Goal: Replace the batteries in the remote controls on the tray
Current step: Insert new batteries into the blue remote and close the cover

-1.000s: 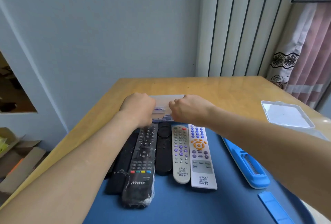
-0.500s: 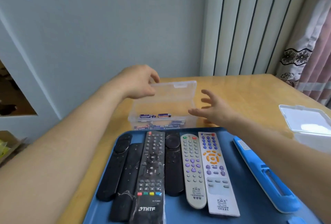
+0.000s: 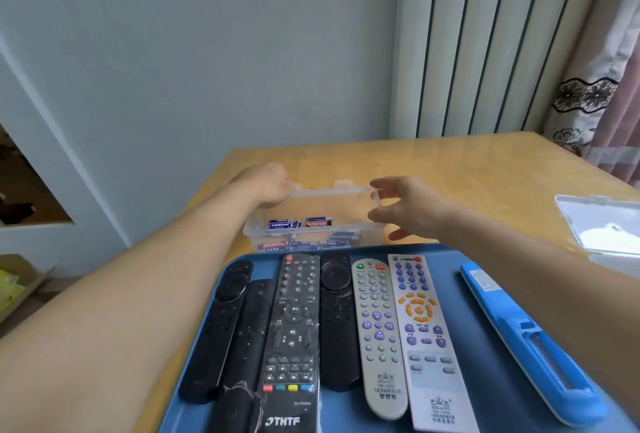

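Steadying the supply looks to be the step in hand: the left hand (image 3: 272, 185) curls its fingers over the far-left corner of the clear battery box (image 3: 258, 230) and grips the rim. That box stands lidless toward the far-left corner of the tabletop (image 3: 467, 169), just beyond the far edge of the blue tray (image 3: 464, 297), with batteries (image 3: 299, 225) lying loose in its bottom. At the box's right end the right hand (image 3: 412, 213) is spread wide, fingers above and thumb below the end wall — whether they touch the plastic I cannot tell.

The tray lies at the tabletop's near edge. On it several black remotes (image 3: 230, 325), a grey remote (image 3: 379, 335) and a white remote (image 3: 427, 353) rest face up, side by side. Well apart to their right a blue remote (image 3: 530, 339) lies back up, its slot apparently uncovered. The lid (image 3: 602, 225) lies by the tabletop's right edge.

No battery is out yet. The next move, I judge, calls for one hand to let go, reach in and pinch out cells — minding their polarity at the slot.
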`<state>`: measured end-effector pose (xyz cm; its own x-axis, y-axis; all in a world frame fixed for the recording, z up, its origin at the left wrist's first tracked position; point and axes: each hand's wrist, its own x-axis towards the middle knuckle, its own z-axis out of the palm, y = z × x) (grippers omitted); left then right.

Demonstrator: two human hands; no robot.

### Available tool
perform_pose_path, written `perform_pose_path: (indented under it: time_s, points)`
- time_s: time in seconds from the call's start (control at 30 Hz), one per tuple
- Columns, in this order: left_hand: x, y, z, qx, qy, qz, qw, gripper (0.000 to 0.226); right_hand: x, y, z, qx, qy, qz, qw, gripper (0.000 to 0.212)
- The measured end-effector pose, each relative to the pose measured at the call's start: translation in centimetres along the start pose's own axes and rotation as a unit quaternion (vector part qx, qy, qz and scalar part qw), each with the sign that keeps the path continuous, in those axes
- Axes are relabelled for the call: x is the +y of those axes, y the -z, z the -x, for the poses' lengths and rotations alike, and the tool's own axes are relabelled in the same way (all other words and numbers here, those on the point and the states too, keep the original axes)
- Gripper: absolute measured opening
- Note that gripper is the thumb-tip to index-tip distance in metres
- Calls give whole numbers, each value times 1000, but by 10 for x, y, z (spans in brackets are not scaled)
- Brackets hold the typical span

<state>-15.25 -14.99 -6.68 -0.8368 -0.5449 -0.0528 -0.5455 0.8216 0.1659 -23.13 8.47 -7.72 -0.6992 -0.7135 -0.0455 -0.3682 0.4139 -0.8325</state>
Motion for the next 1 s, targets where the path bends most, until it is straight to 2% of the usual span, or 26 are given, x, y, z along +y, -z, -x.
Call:
perform_pose_path:
  time_s: [0.07,0.13,0.17,0.2,0.27,0.3,0.37,0.43,0.53,0.63,0.8,0.9,1.0]
  points:
    - [4,7,6,2,-22,8,1000,32,1,0,-3,0,1,31,1000,65]
    - [10,14,23,79,-69,38,994,39,0,2,-5,13,-2,97,995,67]
    - [13,18,36,118,-90,53,987,35,-4,2,-6,23,6,160,987,67]
    - [16,21,48,123,-111,57,985,26,-9,3,-5,41,27,245,968,67]
    - [21,22,65,26,-125,28,991,12,-21,-1,-6,81,112,368,919,62]
    - [25,21,70,-29,-114,6,993,12,-29,-6,-8,79,158,377,910,54]
    - [28,23,71,-65,-90,-18,994,16,-46,-22,-11,21,194,358,913,39]
    - [26,26,68,-64,-66,-29,995,20,-58,-40,-19,-42,172,379,908,30]
    - [27,29,64,-127,-43,-101,986,19,-67,-54,-36,-90,148,454,874,27]
    - [28,27,60,-151,-43,-126,979,19,-66,-60,-49,-90,140,487,858,28]
    - [24,24,51,-179,-28,-129,975,32,-64,-65,-50,-92,133,492,856,25]
    - [25,20,46,-190,-23,-156,969,29,-64,-67,-51,-93,131,477,864,25]
    - [25,22,40,-221,-24,-168,960,28,-60,-67,-52,-78,141,419,893,24]
